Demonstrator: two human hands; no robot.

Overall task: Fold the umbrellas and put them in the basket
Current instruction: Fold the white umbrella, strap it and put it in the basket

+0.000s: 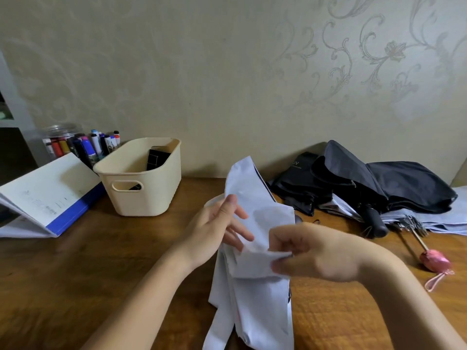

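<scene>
Head view, left to right. Far left on the wooden counter: open binder with a blue edge, propped like a tent. Behind it a clear jar and a cluster of markers against the wall. Just right of the binder, cream plastic basket with handle cutout, upright; a black folded umbrella stands inside it, leaning to the far right corner.

Centre near: white umbrella, canopy loose and partly gathered, running from near edge up toward the wall, dark lining showing at its right edge. Left hand is on its left side, fingers spread and half open, thumb and fingertips on the fabric, holding a fold lightly. Right hand is on its right side, fingers curled, pinching a pleat of white fabric between thumb and forefinger; slightly blurred.

Right far: heap of black umbrellas unfolded and crumpled, one panel marked "UV", a black handle sticking out toward the near side. Under them a pale grey-blue umbrella, ribs visible, shaft ending in a pink handle with a pink wrist loop lying on the counter at the right.
</scene>
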